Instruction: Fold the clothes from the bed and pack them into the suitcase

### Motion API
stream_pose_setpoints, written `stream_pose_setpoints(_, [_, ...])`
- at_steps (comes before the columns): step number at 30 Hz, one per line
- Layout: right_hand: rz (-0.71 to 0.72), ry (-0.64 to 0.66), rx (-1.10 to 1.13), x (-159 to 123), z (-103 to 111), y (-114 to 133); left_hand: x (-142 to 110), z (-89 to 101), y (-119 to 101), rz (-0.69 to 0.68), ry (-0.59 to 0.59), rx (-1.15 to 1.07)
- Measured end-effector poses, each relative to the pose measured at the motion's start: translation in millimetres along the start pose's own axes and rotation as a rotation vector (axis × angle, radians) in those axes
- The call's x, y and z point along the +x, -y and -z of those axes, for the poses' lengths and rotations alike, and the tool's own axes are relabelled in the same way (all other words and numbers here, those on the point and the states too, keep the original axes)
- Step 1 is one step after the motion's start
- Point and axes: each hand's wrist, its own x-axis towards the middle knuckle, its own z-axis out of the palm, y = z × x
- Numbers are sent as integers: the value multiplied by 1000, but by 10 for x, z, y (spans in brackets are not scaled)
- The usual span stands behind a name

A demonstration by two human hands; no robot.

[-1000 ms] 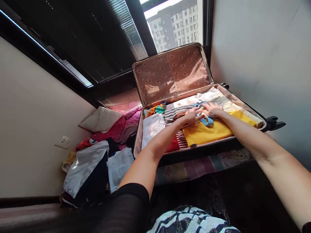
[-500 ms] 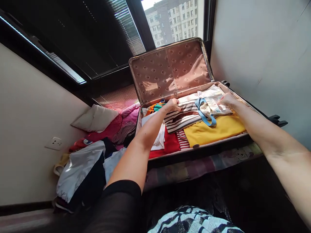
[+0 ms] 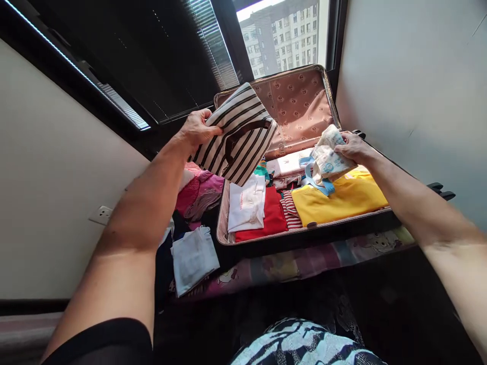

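My left hand [image 3: 198,129] pinches a striped tote bag [image 3: 243,119] by its left edge. The bag is white with dark stripes and a brown handle, and hangs raised and tilted above the left part of the open suitcase [image 3: 222,215]. In my right hand [image 3: 353,148] is a pale printed cloth bag [image 3: 330,157], lifted a little over the clothes. Its blue strap [image 3: 321,188] droops onto a folded yellow garment [image 3: 338,200]. A folded white shirt [image 3: 247,205] lies on red cloth [image 3: 274,208] in the suitcase, beside red-and-white striped fabric [image 3: 291,210].
The suitcase's lid [image 3: 300,106] leans open toward the window. Left of the suitcase lie pink and purple fabrics [image 3: 205,190] and a folded pale garment [image 3: 194,258]. Walls stand at both sides, with a socket [image 3: 101,215] on the left one.
My left hand has lifted the striped tote bag up and to the left out of the suitcase. My right hand has raised the printed cloth bag slightly. The view has shifted left.
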Motion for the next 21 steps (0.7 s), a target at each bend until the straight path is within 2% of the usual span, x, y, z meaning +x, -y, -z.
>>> stream_pose_setpoints(3, [-31,-171,301,139,-148,445,-72,280,61,33,-70,-46])
stream_pose_setpoints(5, [-41,-244,391,106,-388,712,-109,398,108,34,-70,-100])
stream_pose_setpoints(6, [-75,-237,397,34,-545,812,-124,437,134,34,-66,-133])
stream_pose_setpoints(7, [-126,-200,396,-73,-713,881,-139,463,163,36,-66,-163])
stream_pose_setpoints(9, [-241,-34,388,-358,-1024,918,-164,481,227,57,-73,-211])
stream_pose_setpoints(11, [-302,170,380,-642,-1208,840,-187,462,300,87,-71,-258])
stream_pose_setpoints(12, [-309,260,360,-746,-1231,776,-199,443,339,95,-55,-286])
stream_pose_setpoints(14, [-205,381,189,-832,-1156,637,-226,392,413,106,-15,-336])
stream_pose_setpoints(18, [396,342,-521,-599,-878,427,-296,259,518,165,12,-373])
stream_pose_setpoints(19, [487,348,-646,-513,-857,393,-314,226,534,182,14,-374])
stream_pose_setpoints(21, [560,443,-784,-368,-898,345,-346,168,558,197,16,-375])
